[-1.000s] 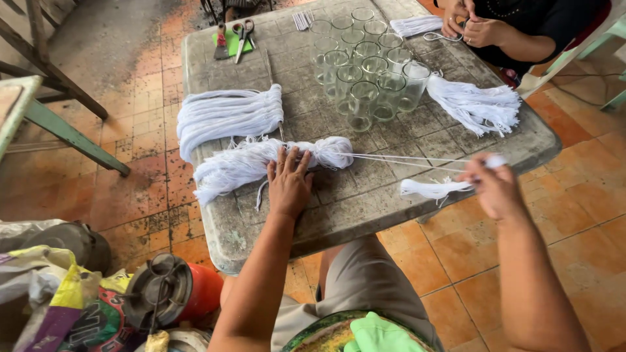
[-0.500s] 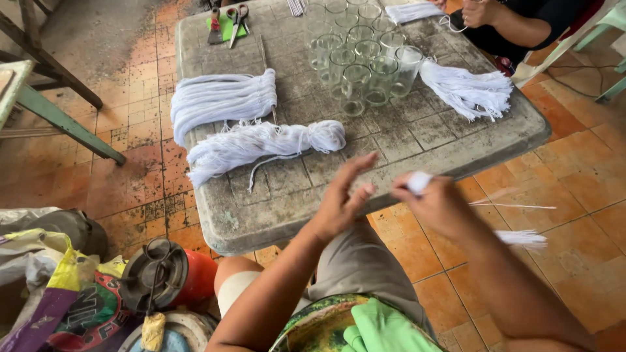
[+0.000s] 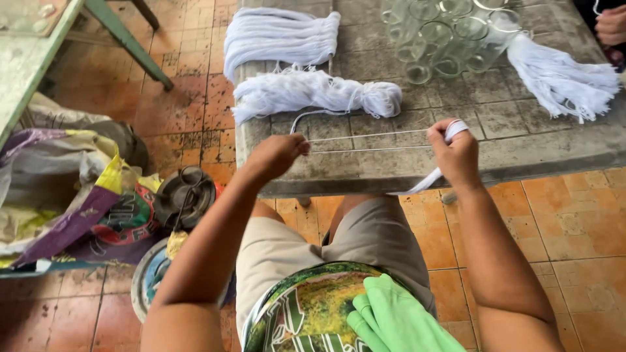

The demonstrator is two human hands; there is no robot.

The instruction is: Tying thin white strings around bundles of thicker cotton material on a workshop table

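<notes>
My left hand (image 3: 277, 155) pinches one end of thin white strings (image 3: 368, 142) stretched tight across the front of the worn stone table (image 3: 521, 140). My right hand (image 3: 454, 153) grips the other end, with a short bundle of white string wrapped over its fingers and hanging below the table edge. Just beyond the strings lies a loose skein of white string (image 3: 313, 92). A flatter bundle of white string (image 3: 280, 38) rests further back at the left.
A cluster of clear glasses (image 3: 450, 39) stands at the back of the table, with another white string bundle (image 3: 561, 78) to the right. Another person's hand (image 3: 611, 25) shows at the top right. Bags and a round tin (image 3: 186, 195) lie on the tiled floor, left.
Both hands came back over the table's front edge and spread apart, pulling the strings taut between them. The camera has tilted down and closer to the table.
</notes>
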